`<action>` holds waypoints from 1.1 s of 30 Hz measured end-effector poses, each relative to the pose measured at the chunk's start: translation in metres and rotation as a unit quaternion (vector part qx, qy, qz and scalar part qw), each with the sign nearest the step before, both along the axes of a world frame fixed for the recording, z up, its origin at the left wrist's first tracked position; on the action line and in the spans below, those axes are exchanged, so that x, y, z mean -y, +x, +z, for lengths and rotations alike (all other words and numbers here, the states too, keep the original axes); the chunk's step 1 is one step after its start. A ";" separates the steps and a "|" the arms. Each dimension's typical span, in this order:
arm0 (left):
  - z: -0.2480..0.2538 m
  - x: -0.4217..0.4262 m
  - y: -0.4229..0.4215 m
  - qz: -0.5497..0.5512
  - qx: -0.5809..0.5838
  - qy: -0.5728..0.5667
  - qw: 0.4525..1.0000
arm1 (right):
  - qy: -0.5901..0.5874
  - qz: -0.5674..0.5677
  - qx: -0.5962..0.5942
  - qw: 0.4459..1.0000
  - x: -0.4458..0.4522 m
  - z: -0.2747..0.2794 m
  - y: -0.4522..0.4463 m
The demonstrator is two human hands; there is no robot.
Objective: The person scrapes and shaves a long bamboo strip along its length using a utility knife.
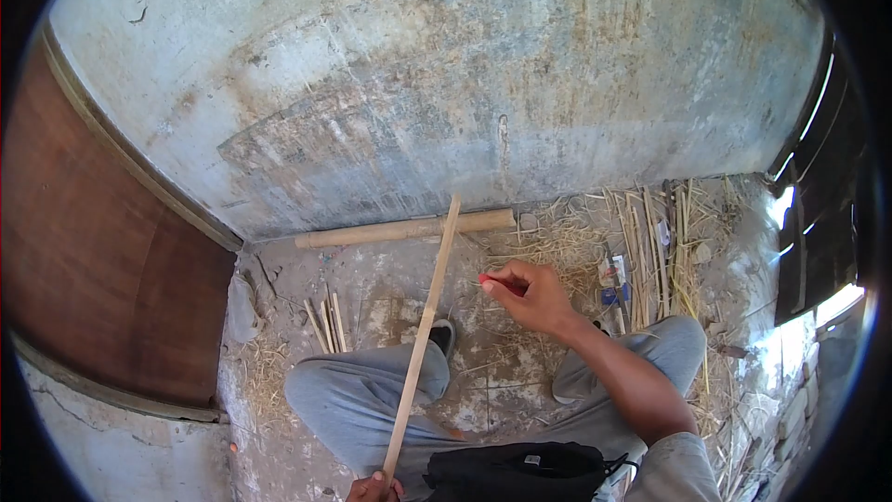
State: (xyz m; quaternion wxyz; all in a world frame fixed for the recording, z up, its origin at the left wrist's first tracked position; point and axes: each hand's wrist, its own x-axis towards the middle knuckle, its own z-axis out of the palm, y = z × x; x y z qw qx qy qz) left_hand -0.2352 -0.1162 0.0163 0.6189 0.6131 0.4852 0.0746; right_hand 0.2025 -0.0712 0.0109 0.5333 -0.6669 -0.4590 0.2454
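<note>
Brown wood makes up the panel (111, 242), well to the left of the strip (423, 330). Nearer the strip, on the same side, a clear plastic thing (243, 309) lies at the edge of the floor; what it is, I cannot tell. Short sticks (327, 323) stand out beyond the left knee of the grey trousers (348, 400), left of the strip's middle. Past them the pole (372, 232) lies along the foot of the wall (465, 65), crossing behind the strip's far end and showing on both sides of it.

At the strip's near end is the left hand (370, 489), thumb and fingers closed on it, partly cut off by the lower edge. Pale and flat, the strip rises from there across the left trouser leg; whether it touches the pole, I cannot tell. Just right of its middle is a dark shoe (443, 338), and right of its near end a black bag (520, 472) in the lap.

Right of the strip's upper half, and apart from it, the right hand (534, 297) is curled tight around a red thing (487, 278), mostly hidden, its end toward the strip. Farther right of the strip come straw (557, 251), a blue-and-white packet (615, 284), long sticks (653, 251) and, farthest, a dark sheet (822, 177).
</note>
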 end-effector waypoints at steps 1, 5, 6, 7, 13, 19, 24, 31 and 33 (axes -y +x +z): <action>0.003 -0.002 0.005 0.009 0.021 -0.019 1.000 | 0.008 0.008 0.003 1.000 -0.001 -0.003 0.000; 0.007 -0.017 0.026 -0.026 0.038 -0.026 0.999 | 0.011 -0.003 -0.057 0.998 -0.004 -0.004 0.005; 0.008 -0.019 0.031 -0.022 0.033 -0.031 0.999 | 0.013 -0.012 -0.080 0.997 -0.005 -0.005 0.007; 0.009 -0.021 0.035 -0.017 0.028 -0.037 0.999 | 0.014 -0.020 -0.104 0.994 -0.005 -0.005 0.007; 0.020 -0.056 0.067 -0.015 0.040 -0.148 0.988 | 0.012 -0.014 -0.105 0.994 -0.001 0.004 0.006; 0.034 -0.089 0.140 -0.012 0.062 -0.160 0.985 | 0.031 -0.008 -0.125 0.992 -0.002 0.002 0.001; 0.052 -0.115 0.207 -0.039 0.112 -0.125 0.985 | 0.084 -0.062 -0.120 0.987 -0.005 0.008 0.014; 0.034 -0.145 0.265 -0.062 0.147 -0.111 0.981 | 0.079 -0.069 -0.143 0.984 -0.007 0.003 0.009; 0.029 -0.142 0.267 -0.063 0.133 -0.120 0.982 | 0.068 -0.074 -0.134 0.986 -0.009 -0.001 0.006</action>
